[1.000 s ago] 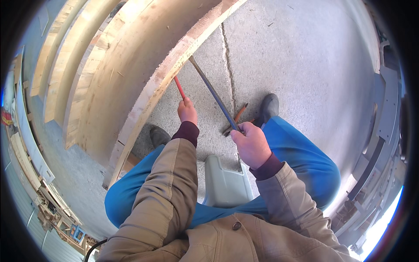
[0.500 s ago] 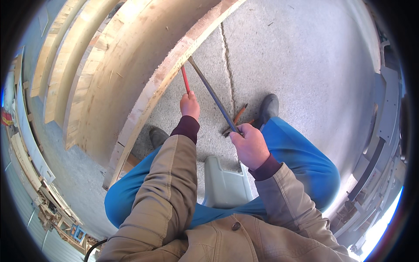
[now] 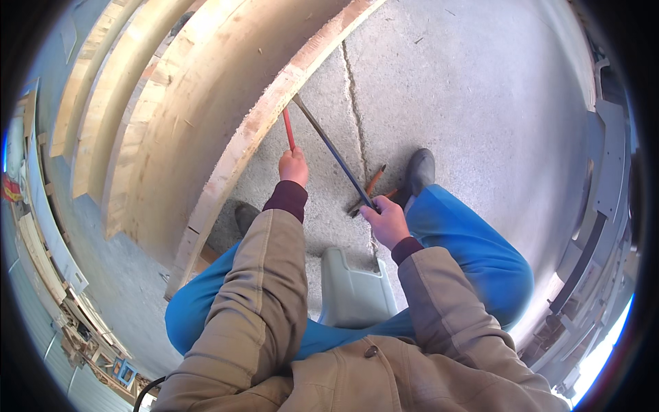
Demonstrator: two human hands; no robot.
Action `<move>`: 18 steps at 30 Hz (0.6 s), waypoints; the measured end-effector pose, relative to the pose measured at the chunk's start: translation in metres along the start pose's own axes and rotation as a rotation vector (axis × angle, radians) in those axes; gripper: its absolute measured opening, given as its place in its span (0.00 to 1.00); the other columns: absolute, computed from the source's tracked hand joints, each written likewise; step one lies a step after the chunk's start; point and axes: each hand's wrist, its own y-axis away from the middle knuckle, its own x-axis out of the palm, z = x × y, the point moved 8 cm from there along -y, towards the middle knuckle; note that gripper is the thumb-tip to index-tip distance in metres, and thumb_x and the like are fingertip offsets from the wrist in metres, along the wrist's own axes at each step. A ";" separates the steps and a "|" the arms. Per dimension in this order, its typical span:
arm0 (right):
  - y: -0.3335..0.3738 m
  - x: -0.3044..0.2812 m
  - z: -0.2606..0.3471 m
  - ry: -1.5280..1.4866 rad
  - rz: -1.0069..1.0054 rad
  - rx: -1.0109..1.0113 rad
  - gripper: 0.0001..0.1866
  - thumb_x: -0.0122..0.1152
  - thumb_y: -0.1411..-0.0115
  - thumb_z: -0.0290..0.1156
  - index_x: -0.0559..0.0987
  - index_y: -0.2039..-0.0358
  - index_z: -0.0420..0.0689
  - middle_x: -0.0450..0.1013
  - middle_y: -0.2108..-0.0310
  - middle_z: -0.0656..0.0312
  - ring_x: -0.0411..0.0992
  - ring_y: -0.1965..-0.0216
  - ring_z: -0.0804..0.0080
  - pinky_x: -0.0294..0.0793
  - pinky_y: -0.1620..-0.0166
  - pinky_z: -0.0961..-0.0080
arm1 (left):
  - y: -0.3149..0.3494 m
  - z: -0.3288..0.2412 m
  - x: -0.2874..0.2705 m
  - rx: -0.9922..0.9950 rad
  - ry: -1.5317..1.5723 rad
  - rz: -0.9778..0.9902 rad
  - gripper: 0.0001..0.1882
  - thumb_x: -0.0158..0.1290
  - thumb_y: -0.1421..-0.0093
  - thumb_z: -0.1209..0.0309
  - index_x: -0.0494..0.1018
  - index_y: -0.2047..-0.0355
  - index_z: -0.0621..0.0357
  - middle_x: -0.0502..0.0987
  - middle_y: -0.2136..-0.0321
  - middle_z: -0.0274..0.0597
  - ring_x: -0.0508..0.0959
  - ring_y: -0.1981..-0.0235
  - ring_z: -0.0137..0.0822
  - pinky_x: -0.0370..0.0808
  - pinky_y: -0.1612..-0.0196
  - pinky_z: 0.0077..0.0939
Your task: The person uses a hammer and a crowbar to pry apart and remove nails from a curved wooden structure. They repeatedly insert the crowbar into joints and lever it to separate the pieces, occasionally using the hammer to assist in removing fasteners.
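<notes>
One big curved timber frame (image 3: 206,123) lies on concrete floor (image 3: 480,103) ahead of you. Your right hand (image 3: 386,221) grips long dark bar (image 3: 333,151), tip under frame edge. Your left hand (image 3: 294,165) closed around red-handled tool (image 3: 289,129), tip touching same edge.

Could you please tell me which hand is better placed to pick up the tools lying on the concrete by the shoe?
The right hand, probably: it sits right beside the loose tools, though it grips the dark bar.
</notes>
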 end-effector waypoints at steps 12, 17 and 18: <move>-0.003 -0.016 0.009 -0.056 0.037 0.044 0.14 0.66 0.40 0.35 0.79 0.67 0.34 0.74 0.77 0.59 0.69 0.75 0.75 0.69 0.69 0.72 | 0.024 -0.022 0.001 -0.169 0.184 0.088 0.17 0.44 0.29 0.62 0.70 0.67 0.64 0.72 0.81 0.43 0.73 0.85 0.38 0.71 0.80 0.37; 0.011 -0.004 0.015 -0.105 0.016 0.046 0.15 0.64 0.39 0.37 0.78 0.67 0.34 0.74 0.76 0.56 0.70 0.74 0.72 0.69 0.68 0.71 | 0.033 -0.030 0.005 -0.204 0.208 0.119 0.14 0.43 0.28 0.61 0.69 0.63 0.59 0.70 0.82 0.36 0.71 0.85 0.31 0.74 0.80 0.29; 0.013 0.008 0.008 -0.094 0.012 0.081 0.16 0.63 0.39 0.38 0.78 0.66 0.34 0.76 0.74 0.51 0.73 0.73 0.67 0.72 0.66 0.68 | 0.034 -0.030 0.005 -0.196 0.201 0.120 0.14 0.43 0.28 0.61 0.69 0.63 0.59 0.71 0.81 0.36 0.72 0.85 0.31 0.75 0.79 0.29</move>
